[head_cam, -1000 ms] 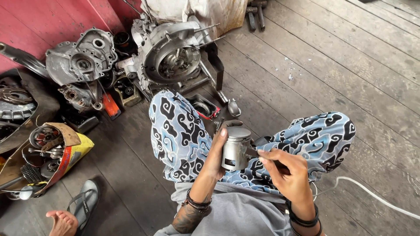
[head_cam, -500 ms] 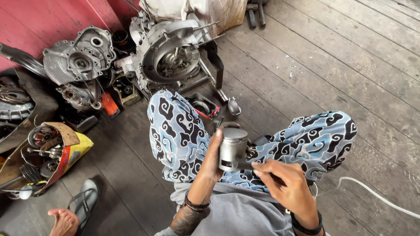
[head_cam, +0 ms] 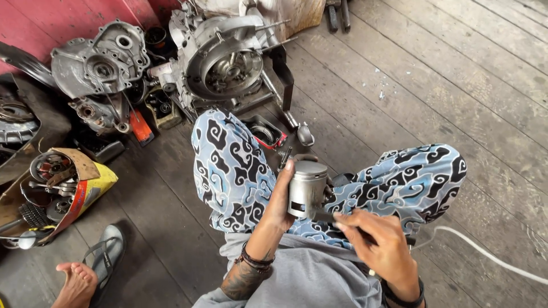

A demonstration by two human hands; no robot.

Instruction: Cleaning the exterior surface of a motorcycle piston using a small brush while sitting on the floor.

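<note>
Left hand (head_cam: pixel 281 199) wraps piston (head_cam: pixel 307 188) closed; right hand (head_cam: pixel 374 242) pinches thin tool (head_cam: pixel 326 217) at its skirt. Risk: tool slips, scoring piston (grip looks light).

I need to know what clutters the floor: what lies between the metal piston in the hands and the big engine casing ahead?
In the head view, between the piston and the engine casing lie a small red-rimmed tray on the wooden floor and the person's patterned knee.

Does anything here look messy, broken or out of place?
Yes: the engine case sits opened on the wooden floor, and loose metal parts spill from a torn box on the left. The piston in the left hand looks intact.
</note>
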